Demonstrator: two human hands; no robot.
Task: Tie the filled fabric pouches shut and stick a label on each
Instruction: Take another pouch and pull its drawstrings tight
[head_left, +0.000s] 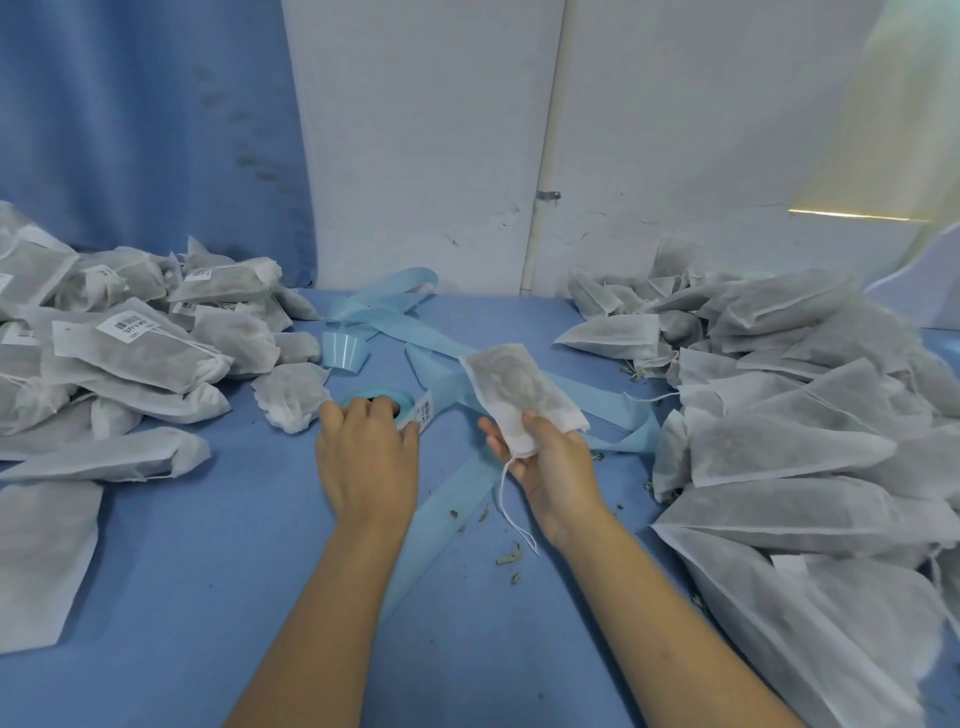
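The left hand (366, 452) lies on the blue label roll (387, 401) in the middle of the bench (208, 571), its fingers bent over the roll. A white label (425, 411) with dark print sticks out just beside this hand. The print is too blurry to read, and I cannot tell if the fingers pinch the label.

The right hand (550, 462) pinches the gathered end of a white pouch (519, 387) and holds it up above the bench. A thin string (506, 493) hangs down from the pouch.

Long blue paper strips (452, 488) lie under and behind both hands. On the left is a pile of pouches (156, 364). One of them has a white sticker (130, 325) with a barcode, but its words are too small to read. On the right is a bigger heap of pouches (805, 415). Little dry crumbs (506, 558) lie on the bench near the right arm.
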